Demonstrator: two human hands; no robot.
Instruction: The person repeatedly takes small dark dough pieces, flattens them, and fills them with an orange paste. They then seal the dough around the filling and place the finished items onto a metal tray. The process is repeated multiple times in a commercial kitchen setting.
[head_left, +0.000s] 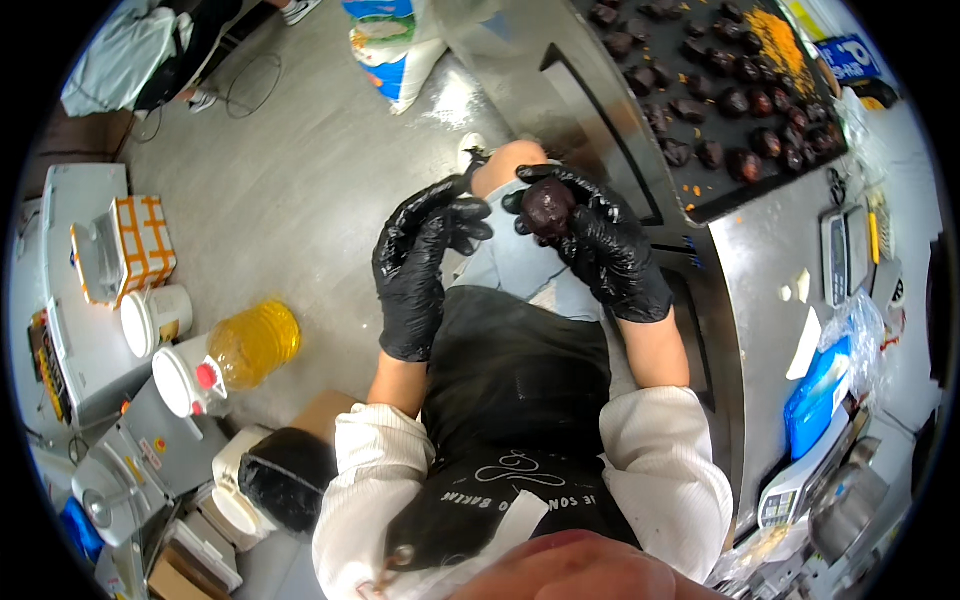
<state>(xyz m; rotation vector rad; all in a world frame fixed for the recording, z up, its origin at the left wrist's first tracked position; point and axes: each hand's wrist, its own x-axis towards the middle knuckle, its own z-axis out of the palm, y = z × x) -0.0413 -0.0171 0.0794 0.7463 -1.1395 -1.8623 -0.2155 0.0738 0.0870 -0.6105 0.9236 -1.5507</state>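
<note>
Both hands wear shiny black gloves. In my right hand (600,235) sits a dark reddish-brown ball (549,208) that looks like bean paste, gripped between the fingers and thumb. My left hand (425,250) is level with it, a short gap to the left, its fingers loosely curled and apart, with nothing visible in them. Up and to the right, a black baking tray (705,205) lies on the steel counter. It bears several dark balls (745,165), rougher dark lumps (690,110) and a heap of orange-yellow crumbs (778,45).
The steel counter (765,290) runs along my right, with a scale (846,255) and a blue package (818,400). Oil in a large bottle (255,345) stands left by white buckets (155,320). A printed sack (395,50) is on the floor ahead; another person (130,55) is at far left.
</note>
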